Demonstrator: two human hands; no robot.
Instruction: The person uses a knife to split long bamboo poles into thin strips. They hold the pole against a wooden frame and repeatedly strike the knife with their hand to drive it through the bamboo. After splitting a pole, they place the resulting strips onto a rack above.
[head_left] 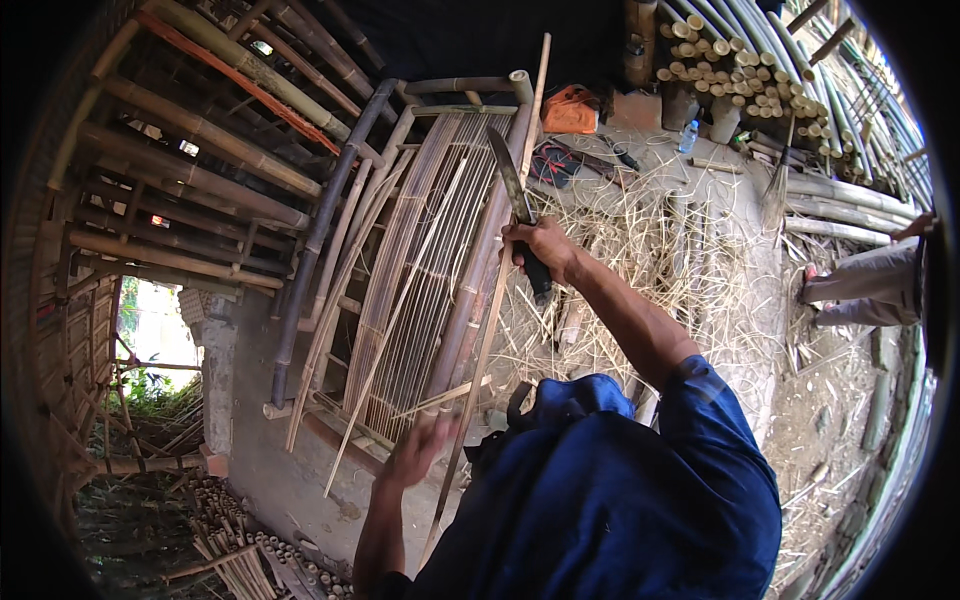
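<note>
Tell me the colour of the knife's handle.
Black: the knife's handle, gripped in the right hand, shows best in the head view.

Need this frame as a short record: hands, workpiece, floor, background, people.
right_hand: right hand grips a long knife, blade pointing away from the body
left_hand: left hand, blurred, beside a long bamboo strip; grip unclear
workpiece: bamboo frame with lengthwise slats
floor: pale shavings, orange bag, clear bottle
background: stacked bamboo poles, upper right
people: another person at right edge, partly visible
</note>
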